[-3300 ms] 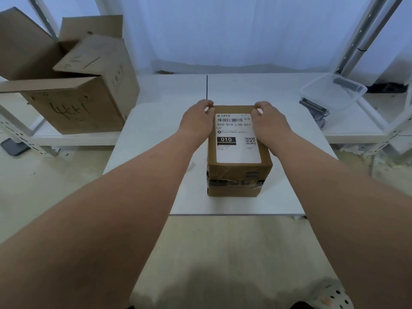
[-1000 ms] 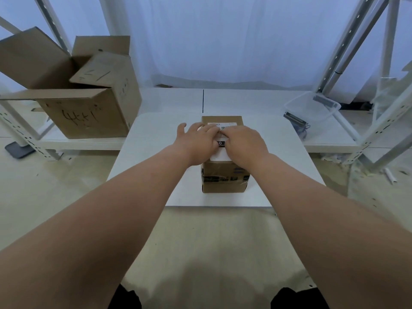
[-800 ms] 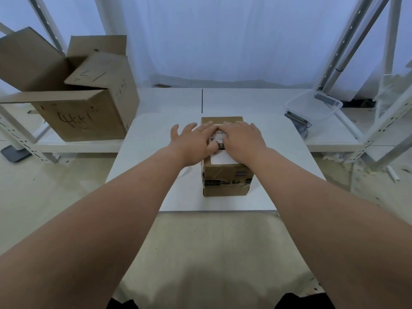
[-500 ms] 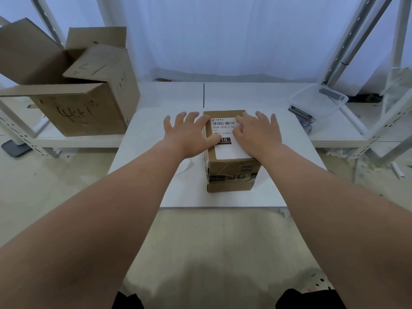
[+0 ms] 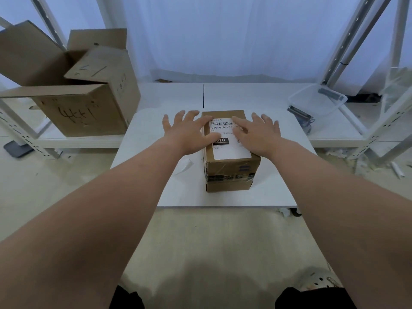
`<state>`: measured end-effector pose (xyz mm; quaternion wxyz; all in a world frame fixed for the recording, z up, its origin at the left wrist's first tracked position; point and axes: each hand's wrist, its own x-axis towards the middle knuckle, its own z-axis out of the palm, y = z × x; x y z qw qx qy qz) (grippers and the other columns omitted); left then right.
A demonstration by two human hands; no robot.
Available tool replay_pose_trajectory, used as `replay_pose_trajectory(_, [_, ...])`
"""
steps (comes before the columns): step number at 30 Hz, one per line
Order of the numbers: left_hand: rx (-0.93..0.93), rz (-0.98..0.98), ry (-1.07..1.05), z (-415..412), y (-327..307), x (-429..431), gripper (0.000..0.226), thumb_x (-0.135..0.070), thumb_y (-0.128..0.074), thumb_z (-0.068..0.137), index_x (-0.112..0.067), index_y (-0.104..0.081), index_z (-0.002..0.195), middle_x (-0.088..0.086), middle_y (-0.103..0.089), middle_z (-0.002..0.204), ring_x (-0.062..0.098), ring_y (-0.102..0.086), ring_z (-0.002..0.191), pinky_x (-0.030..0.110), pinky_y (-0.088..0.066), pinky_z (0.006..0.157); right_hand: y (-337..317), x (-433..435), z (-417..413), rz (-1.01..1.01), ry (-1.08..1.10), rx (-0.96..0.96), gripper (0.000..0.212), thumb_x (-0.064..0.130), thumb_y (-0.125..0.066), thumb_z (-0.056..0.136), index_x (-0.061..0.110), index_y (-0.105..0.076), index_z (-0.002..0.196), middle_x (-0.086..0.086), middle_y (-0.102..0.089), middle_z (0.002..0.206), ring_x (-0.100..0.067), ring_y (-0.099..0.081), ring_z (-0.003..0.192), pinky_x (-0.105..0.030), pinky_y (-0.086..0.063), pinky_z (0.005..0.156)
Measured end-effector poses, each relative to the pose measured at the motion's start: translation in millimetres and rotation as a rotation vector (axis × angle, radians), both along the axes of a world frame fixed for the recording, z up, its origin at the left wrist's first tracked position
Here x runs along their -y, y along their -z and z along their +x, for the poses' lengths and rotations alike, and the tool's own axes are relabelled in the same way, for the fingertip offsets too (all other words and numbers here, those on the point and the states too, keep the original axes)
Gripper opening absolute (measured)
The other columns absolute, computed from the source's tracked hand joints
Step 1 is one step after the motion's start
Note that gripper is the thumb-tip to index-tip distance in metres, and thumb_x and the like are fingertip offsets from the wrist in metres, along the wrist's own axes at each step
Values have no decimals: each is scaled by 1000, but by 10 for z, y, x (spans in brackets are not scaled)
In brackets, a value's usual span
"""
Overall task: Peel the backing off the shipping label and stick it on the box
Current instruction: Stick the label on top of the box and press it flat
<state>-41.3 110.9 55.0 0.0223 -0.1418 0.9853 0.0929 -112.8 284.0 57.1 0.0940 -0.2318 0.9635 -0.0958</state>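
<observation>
A small brown cardboard box [image 5: 230, 172] stands on the white table [image 5: 276, 186], a white shipping label [image 5: 228, 150] with a barcode lying flat on its top. My left hand [image 5: 189, 134] rests flat, fingers spread, over the box's left top edge, its thumb on the label. My right hand [image 5: 256, 134] lies flat with spread fingers on the label's right side and the right top edge. Neither hand grips anything. A white slip of backing paper [image 5: 185, 166] lies on the table just left of the box, partly under my left forearm.
A large open cardboard box [image 5: 82, 103] sits on the low white shelf at the left. A clear plastic tub [image 5: 318, 101] sits tilted on the shelf at the right, dark items beside it. Metal rack posts stand on both sides.
Both hands went from pressing together on the middle of the label to spreading outward over its left and right sides, fingers now wide apart.
</observation>
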Motion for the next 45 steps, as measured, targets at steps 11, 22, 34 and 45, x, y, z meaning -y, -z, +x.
replay_pose_trajectory(11, [77, -153, 24, 118, -70, -142, 64, -71, -16, 88, -47, -5, 147, -6, 6, 161, 28, 8, 147, 62, 11, 111, -173, -336, 129, -55, -76, 298, 59, 59, -45, 89, 54, -19, 142, -7, -8, 160, -34, -10, 146, -53, -13, 117])
replay_pose_trajectory(22, [232, -51, 189, 357, -188, -114, 81, -78, -33, 79, -48, 0, 146, -6, 12, 160, 28, 10, 147, 61, 6, 114, -240, -305, 233, -143, -68, 467, 77, 48, -54, 90, 39, -6, 149, -1, -19, 158, -27, -23, 143, -39, -21, 114])
replay_pose_trajectory(34, [295, 396, 112, 343, -235, -111, 75, -45, -51, 88, -46, -4, 147, -12, 11, 159, 24, -2, 148, 45, -10, 119, -261, -438, 253, -448, 36, 814, 72, 3, -52, 94, 42, -23, 147, 9, -30, 152, -21, -30, 137, -49, -21, 116])
replay_pose_trajectory(45, [193, 665, 141, 316, -160, -165, 80, -40, -58, 91, -29, -7, 152, -12, 10, 159, 16, -7, 147, 33, -12, 117, -184, -345, 282, -469, 16, 681, 70, 21, -62, 90, 41, -24, 146, 1, -43, 138, -22, -53, 117, -38, -49, 94])
